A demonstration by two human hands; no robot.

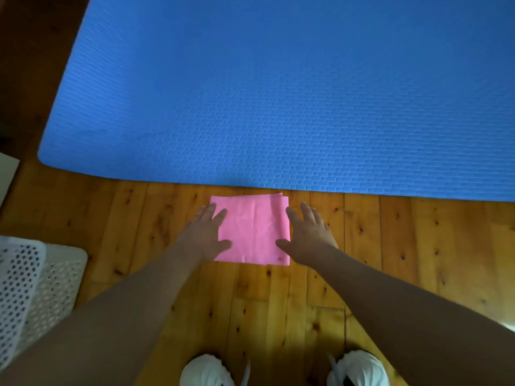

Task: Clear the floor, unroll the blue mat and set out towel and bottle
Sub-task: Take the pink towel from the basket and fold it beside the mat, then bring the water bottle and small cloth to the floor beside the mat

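Note:
The blue mat [278, 93] lies unrolled and flat across the wooden floor, filling the upper part of the view. Just below its near edge a folded pink towel [253, 229] rests on the boards. My left hand [204, 236] lies flat, fingers spread, on the towel's left edge. At the towel's right edge my right hand [306, 235] is flat too, thumb touching the cloth. Neither hand grips anything. No bottle is in view.
A white perforated plastic basket [30, 288] stands at the lower left. My two white shoes [207, 370] [358, 369] are at the bottom edge. A pale object [7, 174] shows at the left border. Wooden floor [418, 246] stretches to the right of the towel.

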